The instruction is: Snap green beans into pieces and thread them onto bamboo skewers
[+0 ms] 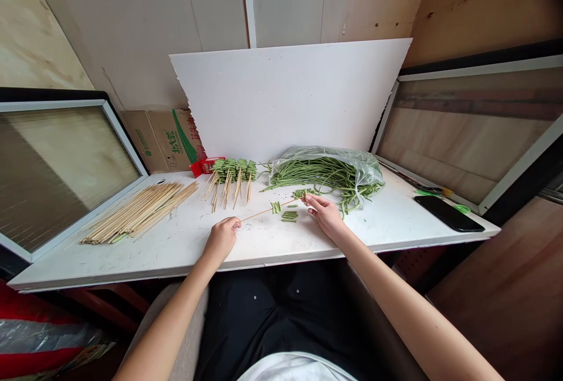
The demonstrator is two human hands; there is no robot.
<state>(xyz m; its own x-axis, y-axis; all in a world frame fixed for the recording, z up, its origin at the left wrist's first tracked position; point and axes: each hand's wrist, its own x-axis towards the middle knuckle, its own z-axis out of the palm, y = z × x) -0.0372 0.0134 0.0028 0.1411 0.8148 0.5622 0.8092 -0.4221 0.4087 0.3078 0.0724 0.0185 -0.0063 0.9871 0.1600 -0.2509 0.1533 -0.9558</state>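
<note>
White shirt fabric [294,369] and black trousers [272,316] sit below the white tabletop [264,246]. Left hand [223,240] pinches a bamboo skewer [257,214] at its left, near end; the right hand [324,215] is at its far tip, grip unclear. Cut green bean pieces [289,217] lie just beside the skewer. Farther back stand bagged long beans [316,171], right, and filled skewers [235,170], left; bare skewers [136,211] lie far left.

From the wearer's head, my single view looks forward and down over the lap [281,316] to the nearby desk [185,246], facing the white board [290,99].
</note>
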